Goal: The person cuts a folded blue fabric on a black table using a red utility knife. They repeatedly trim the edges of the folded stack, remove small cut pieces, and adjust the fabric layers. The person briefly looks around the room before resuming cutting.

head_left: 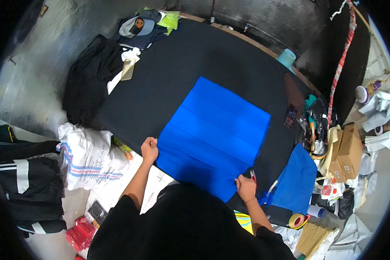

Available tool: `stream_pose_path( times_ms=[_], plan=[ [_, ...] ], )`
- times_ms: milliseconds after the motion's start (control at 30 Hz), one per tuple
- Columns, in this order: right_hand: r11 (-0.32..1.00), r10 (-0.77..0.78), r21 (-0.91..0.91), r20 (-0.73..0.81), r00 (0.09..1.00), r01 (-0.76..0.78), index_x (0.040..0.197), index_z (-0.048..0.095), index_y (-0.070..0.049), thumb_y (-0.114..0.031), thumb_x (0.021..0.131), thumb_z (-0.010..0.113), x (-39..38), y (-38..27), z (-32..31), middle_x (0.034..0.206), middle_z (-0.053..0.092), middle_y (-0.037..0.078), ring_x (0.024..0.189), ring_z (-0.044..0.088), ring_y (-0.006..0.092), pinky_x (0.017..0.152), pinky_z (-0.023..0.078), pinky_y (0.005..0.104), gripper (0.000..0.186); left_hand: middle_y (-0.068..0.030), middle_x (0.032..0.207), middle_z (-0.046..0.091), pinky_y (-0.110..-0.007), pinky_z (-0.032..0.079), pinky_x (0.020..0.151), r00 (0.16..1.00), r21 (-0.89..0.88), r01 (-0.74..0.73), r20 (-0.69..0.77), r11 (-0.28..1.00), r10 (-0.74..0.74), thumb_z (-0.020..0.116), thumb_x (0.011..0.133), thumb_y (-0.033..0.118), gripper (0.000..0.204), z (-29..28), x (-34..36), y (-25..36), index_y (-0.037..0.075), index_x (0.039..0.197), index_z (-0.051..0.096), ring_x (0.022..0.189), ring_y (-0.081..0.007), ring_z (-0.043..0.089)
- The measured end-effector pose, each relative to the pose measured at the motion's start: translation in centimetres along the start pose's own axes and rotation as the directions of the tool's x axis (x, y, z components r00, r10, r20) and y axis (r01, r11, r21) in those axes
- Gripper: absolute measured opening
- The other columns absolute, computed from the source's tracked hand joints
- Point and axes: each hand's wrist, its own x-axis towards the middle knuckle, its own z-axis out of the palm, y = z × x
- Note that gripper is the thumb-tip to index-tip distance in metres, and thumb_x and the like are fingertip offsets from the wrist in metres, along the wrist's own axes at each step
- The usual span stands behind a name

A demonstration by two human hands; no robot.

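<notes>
A bright blue rectangle of fabric (210, 125) with horizontal creases lies on the black-covered table (234, 56), reaching the near edge. My left hand (150, 149) grips its left side near that edge, fingers curled on the cloth. My right hand (244, 186) pinches its near right part. Just beside my right hand is a tool with red handles (253, 175), partly hidden. A darker blue cloth piece (294, 175) lies at the table's right end, by a tape roll (297, 220).
Black clothing (89, 76), a grey cap (133, 27) and white scraps sit at the table's back left. A light-blue container (286, 60) is at the back edge. White sacks (84, 158) stand left, cardboard boxes (346, 151) right. A red-white wrapped pole (338, 65) rises behind.
</notes>
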Motion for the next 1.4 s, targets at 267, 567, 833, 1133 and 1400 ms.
stream_pose_path(
  times_ms=[267,567,833,1133,1400],
  plan=[
    [1.000,-0.021,0.010,-0.015,1.000,0.021,0.084,0.057,-0.009,-0.031,0.099,0.069,0.1,-1.0,-0.3,0.073,0.067,0.013,0.068,0.068,0.0338,0.065,0.051,0.0463,0.030,-0.0123,0.091,0.073,-0.046,0.049,0.079,0.902,0.219,-0.415,0.230,0.883,0.366,0.066,0.094,0.010,0.010,-3.1,0.1,6.3,0.007,0.087,0.071,0.088,-0.0316,0.068],
    [1.000,-0.006,0.019,-0.016,1.000,0.006,0.085,0.056,-0.008,-0.032,0.100,0.069,0.3,-1.0,1.1,0.073,0.067,0.015,0.067,0.067,0.0376,0.065,0.051,0.0489,0.031,-0.0101,0.089,0.069,-0.046,0.048,0.084,0.992,0.232,-0.123,0.042,0.965,0.116,0.072,0.096,0.022,0.015,-2.7,1.9,1.5,0.008,0.101,0.071,0.091,-0.0290,0.067],
    [0.934,0.034,0.356,0.024,0.999,-0.040,0.089,0.059,-0.002,-0.031,0.094,0.079,0.3,-1.4,-3.6,0.074,0.067,0.018,0.071,0.068,0.0396,0.063,0.052,0.0467,0.036,-0.0173,0.151,0.056,-0.054,0.034,0.116,0.784,0.269,-0.609,0.345,0.746,0.516,0.064,0.102,0.042,0.051,0.0,-7.9,9.7,0.006,0.138,0.064,0.146,-0.0347,0.047],
    [0.980,0.031,0.193,0.064,0.997,-0.043,0.083,0.059,-0.003,-0.041,0.095,0.077,-1.1,0.8,-4.5,0.076,0.068,0.022,0.072,0.069,0.0433,0.065,0.054,0.0503,0.044,-0.0187,0.161,0.050,-0.054,0.027,0.124,0.798,0.299,-0.592,0.352,0.749,0.489,0.061,0.104,0.037,0.058,0.9,-7.7,8.1,-0.001,0.148,0.057,0.155,-0.0309,0.039],
    [0.984,0.076,0.161,0.015,0.997,-0.078,0.078,0.058,-0.004,-0.037,0.099,0.073,-2.2,0.9,-3.8,0.074,0.065,0.023,0.071,0.067,0.0450,0.064,0.051,0.0529,0.041,-0.0190,0.166,0.042,-0.054,0.030,0.123,0.835,0.243,-0.504,0.385,0.829,0.394,0.063,0.103,0.039,0.064,0.1,-7.1,8.1,-0.001,0.152,0.052,0.158,-0.0311,0.033]
  ],
)
